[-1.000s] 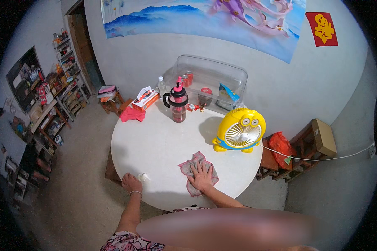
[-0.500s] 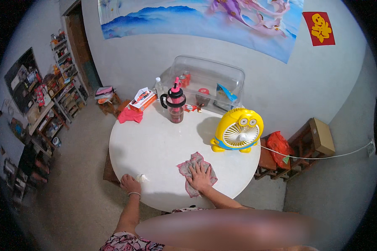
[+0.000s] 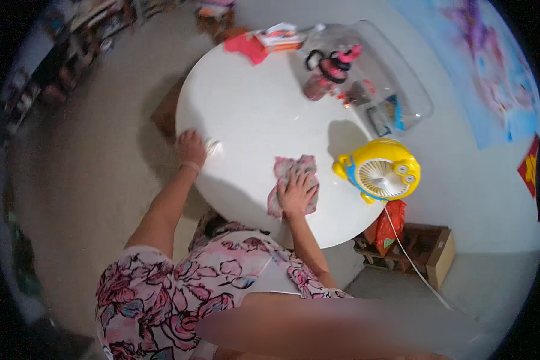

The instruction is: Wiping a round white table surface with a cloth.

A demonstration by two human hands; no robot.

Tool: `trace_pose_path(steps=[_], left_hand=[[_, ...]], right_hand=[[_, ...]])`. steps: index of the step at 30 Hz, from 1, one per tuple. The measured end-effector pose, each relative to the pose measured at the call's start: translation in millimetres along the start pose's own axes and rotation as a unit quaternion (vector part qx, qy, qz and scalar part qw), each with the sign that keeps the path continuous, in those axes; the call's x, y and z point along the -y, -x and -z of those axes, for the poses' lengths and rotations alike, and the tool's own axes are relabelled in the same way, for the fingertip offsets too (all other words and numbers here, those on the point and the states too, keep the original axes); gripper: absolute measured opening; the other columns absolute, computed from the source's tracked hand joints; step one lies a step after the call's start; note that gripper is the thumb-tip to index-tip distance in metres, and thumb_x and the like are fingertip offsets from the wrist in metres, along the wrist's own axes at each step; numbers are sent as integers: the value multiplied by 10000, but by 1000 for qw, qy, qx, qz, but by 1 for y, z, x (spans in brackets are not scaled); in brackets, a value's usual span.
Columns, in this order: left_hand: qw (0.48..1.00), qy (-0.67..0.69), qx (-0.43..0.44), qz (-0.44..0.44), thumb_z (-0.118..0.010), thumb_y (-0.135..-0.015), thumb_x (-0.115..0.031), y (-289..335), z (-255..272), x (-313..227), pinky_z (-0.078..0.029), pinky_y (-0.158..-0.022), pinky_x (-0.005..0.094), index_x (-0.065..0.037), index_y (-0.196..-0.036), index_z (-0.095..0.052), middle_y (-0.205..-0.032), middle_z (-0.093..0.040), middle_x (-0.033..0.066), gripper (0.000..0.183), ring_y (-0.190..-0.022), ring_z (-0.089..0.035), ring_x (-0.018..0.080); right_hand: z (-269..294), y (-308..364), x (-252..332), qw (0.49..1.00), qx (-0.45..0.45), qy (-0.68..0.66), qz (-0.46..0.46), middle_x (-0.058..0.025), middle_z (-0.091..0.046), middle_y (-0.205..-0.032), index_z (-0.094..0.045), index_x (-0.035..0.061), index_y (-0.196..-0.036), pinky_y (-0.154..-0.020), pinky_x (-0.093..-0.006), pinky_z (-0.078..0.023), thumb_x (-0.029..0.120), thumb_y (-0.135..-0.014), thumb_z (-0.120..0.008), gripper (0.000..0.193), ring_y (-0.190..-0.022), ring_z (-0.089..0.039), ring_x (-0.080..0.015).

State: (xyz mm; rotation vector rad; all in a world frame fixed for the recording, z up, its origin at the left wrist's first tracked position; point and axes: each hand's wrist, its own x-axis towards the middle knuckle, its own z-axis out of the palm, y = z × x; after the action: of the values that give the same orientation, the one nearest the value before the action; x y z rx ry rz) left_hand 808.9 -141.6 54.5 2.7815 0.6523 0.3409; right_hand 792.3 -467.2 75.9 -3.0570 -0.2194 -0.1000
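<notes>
A grey cloth with pink edging [image 3: 278,203] lies spread on the white round table [image 3: 246,96]. My right hand [image 3: 297,191] presses on it from above, palm down and fingers spread. At the table's left edge rests my left hand [image 3: 191,149], its fingers looking bent over the rim, though blur softens them. Right beside it is a crumpled white tissue-like wad [image 3: 212,146]. To the right of the cloth stands a yellow and blue fan with cartoon eyes [image 3: 383,170].
At the far side are a pink-lidded jug [image 3: 324,81], a tissue box [image 3: 282,41], a red-pink cloth [image 3: 246,48] and a clear plastic bin [image 3: 417,99] with items inside. A white cord [image 3: 415,271] runs from the fan past a red bag [image 3: 390,225] and a wooden rack [image 3: 419,246].
My view has turned and tilted down, so the table appears rotated and higher. The right hand stays flat on the cloth, and the left is still at the table edge.
</notes>
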Motion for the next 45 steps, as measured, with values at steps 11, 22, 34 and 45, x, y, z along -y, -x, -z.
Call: trace_pose_path(steps=[11,22,34,45], left_hand=[[999,34,-28,2,-560,-799,-147,2,-5,27,-280,-1014,450,-86,-866,-621,-1202,-518,59,108,-1206,-420,242],[997,56,-40,-16,-550,-776,-129,-37,-14,50,-285,-998,482,-31,-817,-642,-1194,-521,121,140,-1192,-425,279],[997,76,29,-12,-573,-757,-110,-55,12,39,-246,-1040,485,-20,-864,-654,-1241,-497,125,161,-1241,-383,270],[996,68,-51,3,-580,-765,-146,-3,25,20,-277,-1006,494,-61,-910,-629,-1176,-512,106,176,-1207,-421,272]], right_hand=[[-15,-69,61,994,59,-5,87,-220,-252,-1473,-327,131,-1427,-1054,-663,-88,505,-887,-415,663,-1376,-163,-419],[-47,-256,223,976,107,42,183,-172,-215,-1506,-265,186,-1458,-1050,-669,-89,658,-866,-324,759,-1401,-101,-391],[-59,-416,367,975,27,46,216,-133,-199,-1521,-231,209,-1469,-1065,-655,-73,652,-873,-316,748,-1414,-103,-347],[8,-215,244,929,60,-22,365,-88,-255,-1508,-399,192,-1396,-1089,-620,-55,538,-864,-466,637,-1400,-174,-325]])
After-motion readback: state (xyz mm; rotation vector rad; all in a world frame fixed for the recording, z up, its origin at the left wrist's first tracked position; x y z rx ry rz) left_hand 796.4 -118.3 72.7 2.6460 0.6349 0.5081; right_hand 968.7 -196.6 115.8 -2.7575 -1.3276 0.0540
